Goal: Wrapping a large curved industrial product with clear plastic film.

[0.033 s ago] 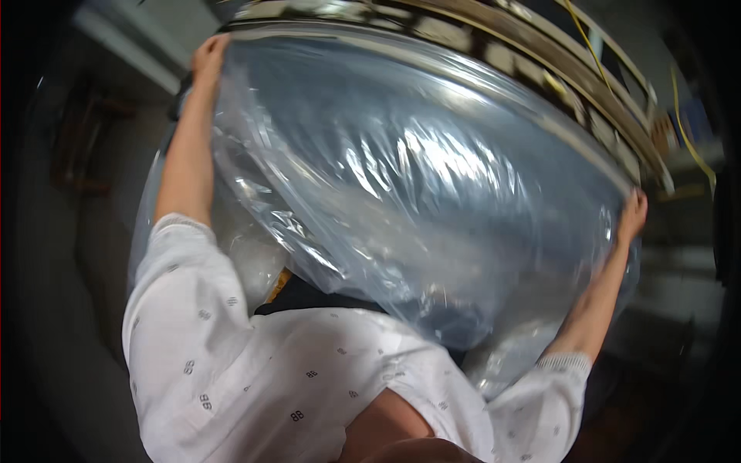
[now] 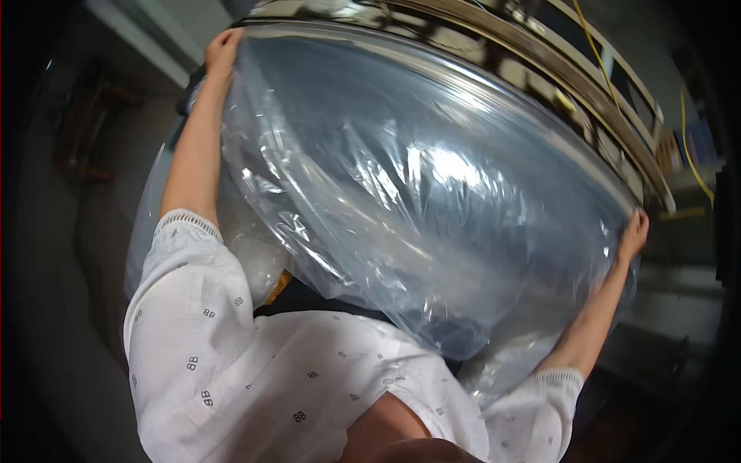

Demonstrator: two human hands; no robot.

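Note:
A wide sheet of clear plastic film (image 2: 370, 193) is stretched between my two hands, shiny and wrinkled, with its lower folds hanging toward my body. My left hand (image 2: 224, 52) is closed on the film's far left corner. At the far right corner my right hand (image 2: 634, 234) grips the same edge. Both arms reach far apart, and the edge between them is pulled fairly straight along a machine or frame. Whether the film is one layer or several, I cannot tell.
Beyond the film's edge runs a long frame with brown rails (image 2: 525, 54). A yellow cord (image 2: 687, 147) hangs at the right, near a blue box (image 2: 701, 145). A dark wooden stool-like object (image 2: 96, 135) stands on the floor at the left.
My left hand has shifted slightly right in the picture, and my right hand slightly lower. The film between them has moved a little with them; both grips stay closed.

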